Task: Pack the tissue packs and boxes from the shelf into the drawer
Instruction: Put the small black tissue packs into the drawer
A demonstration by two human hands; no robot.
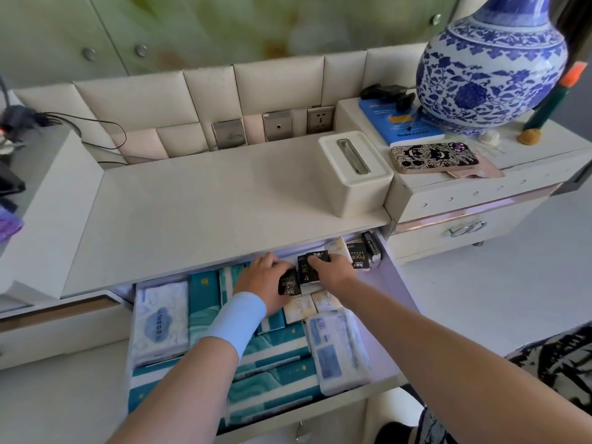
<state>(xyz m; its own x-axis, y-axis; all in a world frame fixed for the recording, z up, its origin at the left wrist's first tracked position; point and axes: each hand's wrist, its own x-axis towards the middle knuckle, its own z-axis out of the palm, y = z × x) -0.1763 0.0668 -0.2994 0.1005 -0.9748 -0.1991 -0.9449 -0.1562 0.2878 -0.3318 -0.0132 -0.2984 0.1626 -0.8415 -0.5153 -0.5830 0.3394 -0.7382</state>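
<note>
- Now the left hand (262,278) curls its fingers round a small black pack (290,286), and the right hand (333,270) clasps a second black pack (310,267). Both are at the drawer's back.
- The drawer (397,283) looks nearly full, with teal packs (272,350) packed close.
- Probably left to pack: the white tissue box (355,174) on the shelf (208,193).

Glossy glazed vase (490,65), far right; smooth matt shelf (208,203); shiny plastic film wraps the tissue packs (160,318) and small black packs (309,270); polished metal rims the tissue box (352,190) slot.

drawer (392,283) packed full, shelf (208,200) overhanging its back
</note>
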